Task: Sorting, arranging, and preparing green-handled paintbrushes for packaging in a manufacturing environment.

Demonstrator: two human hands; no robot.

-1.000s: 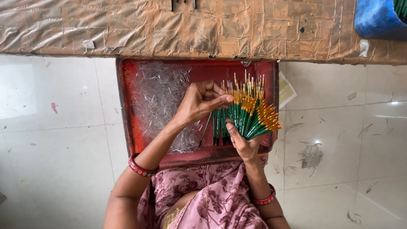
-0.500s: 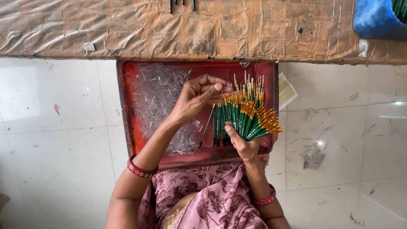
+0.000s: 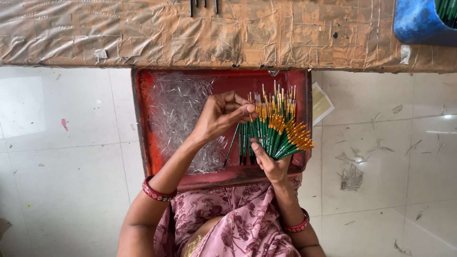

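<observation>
Over red tray (image 3: pixel 143 123), green brushes (image 3: pixel 273 131) fanned (gold ferrules).

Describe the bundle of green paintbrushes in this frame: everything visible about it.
The bundle of brushes is a fanned sheaf of thin green-handled paintbrushes with gold-coloured ferrules and small pale tips. The right hand grips the handles low down, so the tips spread up and to the right. The left hand pinches at one brush's tip on the fan's left edge. The sheaf is held above the red tray, whose left part holds a heap of clear little tubes.
</observation>
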